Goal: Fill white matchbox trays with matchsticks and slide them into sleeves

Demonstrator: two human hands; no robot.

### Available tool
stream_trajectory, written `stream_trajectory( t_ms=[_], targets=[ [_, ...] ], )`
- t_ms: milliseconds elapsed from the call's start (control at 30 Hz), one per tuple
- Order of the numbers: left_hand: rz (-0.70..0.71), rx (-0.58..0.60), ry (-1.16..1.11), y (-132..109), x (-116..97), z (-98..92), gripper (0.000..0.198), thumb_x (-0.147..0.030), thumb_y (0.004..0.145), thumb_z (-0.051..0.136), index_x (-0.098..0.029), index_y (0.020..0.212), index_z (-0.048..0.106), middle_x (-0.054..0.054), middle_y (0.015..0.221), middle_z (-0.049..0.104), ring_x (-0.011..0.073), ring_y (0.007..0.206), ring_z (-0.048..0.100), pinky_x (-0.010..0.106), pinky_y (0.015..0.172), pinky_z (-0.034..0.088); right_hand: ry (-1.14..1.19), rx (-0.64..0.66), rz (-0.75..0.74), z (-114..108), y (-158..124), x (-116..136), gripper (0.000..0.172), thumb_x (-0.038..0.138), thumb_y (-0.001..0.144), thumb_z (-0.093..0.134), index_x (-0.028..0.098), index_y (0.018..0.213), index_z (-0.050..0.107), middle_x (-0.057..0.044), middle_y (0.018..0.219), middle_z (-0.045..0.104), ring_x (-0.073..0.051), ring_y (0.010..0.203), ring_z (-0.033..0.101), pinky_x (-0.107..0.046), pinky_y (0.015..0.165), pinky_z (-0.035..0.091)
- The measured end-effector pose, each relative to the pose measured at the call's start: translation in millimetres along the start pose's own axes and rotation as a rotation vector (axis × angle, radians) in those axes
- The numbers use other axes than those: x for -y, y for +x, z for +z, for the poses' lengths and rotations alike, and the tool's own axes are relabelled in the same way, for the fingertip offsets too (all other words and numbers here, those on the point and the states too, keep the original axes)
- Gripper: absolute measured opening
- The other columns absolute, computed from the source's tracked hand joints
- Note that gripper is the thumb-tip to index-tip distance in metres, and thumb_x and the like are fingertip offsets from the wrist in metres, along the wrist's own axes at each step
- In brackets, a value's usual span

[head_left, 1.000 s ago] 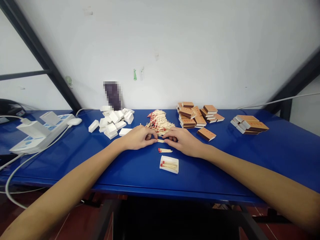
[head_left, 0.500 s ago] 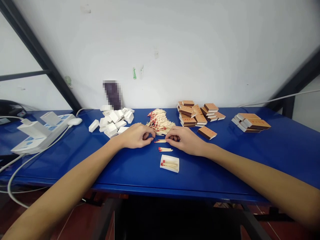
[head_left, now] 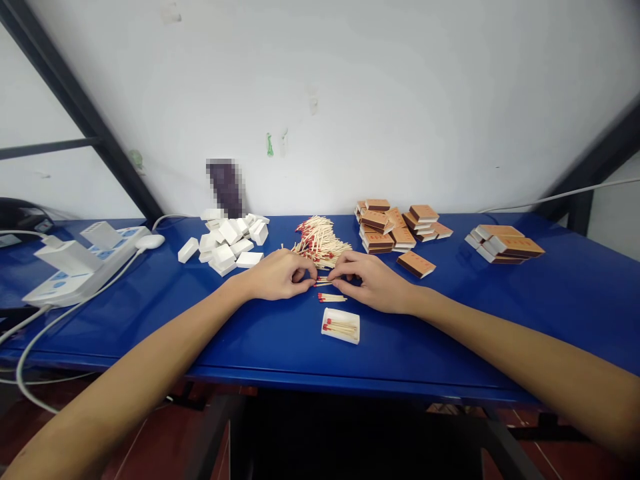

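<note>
Between my two hands a small bundle of matches (head_left: 323, 282) lies level, red heads to the left. My left hand (head_left: 281, 275) is closed in a pinch at the head end. At the plain stick ends, the thumb and forefinger of my right hand (head_left: 373, 283) close on the same matches. Nearer to me is a short row of matches (head_left: 332, 298) on the blue tabletop. Below that row sits a white matchbox tray (head_left: 355, 336), open at the top, with several matches inside. Just beyond my fingers spreads a big heap of loose matches (head_left: 323, 241).
White matchbox trays (head_left: 223, 255) are piled at the back left. Brown matchbox sleeves (head_left: 381, 222) are heaped at the back right, with stacked matchboxes (head_left: 505, 243) farther right. A power strip (head_left: 90, 277) with plugs and cables occupies the left side of the table (head_left: 450, 360).
My left hand has moved a little to the right, its fingertips now at the match heads. The right hand stays at the stick ends, almost unmoved.
</note>
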State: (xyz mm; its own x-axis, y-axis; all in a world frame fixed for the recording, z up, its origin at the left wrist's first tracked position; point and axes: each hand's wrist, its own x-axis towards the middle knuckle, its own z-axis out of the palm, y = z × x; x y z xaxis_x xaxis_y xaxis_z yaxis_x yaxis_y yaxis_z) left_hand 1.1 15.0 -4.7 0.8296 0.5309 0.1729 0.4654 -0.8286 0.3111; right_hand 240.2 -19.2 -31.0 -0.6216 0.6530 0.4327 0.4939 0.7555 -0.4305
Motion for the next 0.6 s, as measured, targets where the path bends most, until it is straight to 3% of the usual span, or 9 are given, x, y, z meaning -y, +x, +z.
stream_trajectory(
  t_ms=[600],
  targets=[
    [0.018, -0.024, -0.059, -1.2, -0.1, -0.5, 0.015, -0.027, 0.082, 0.062, -0.017, 0.089, 0.072, -0.006, 0.056, 0.051, 0.0071, 0.05, 0.046, 0.022, 0.056, 0.039, -0.014, -0.023, 0.046, 2.4, 1.3, -3.1, 0.013, 0.015, 0.086, 0.059, 0.016, 0.09, 0.072, -0.004, 0.085, 0.063, -0.013, 0.071, 0.057, -0.025, 0.065, 0.045]
  ],
)
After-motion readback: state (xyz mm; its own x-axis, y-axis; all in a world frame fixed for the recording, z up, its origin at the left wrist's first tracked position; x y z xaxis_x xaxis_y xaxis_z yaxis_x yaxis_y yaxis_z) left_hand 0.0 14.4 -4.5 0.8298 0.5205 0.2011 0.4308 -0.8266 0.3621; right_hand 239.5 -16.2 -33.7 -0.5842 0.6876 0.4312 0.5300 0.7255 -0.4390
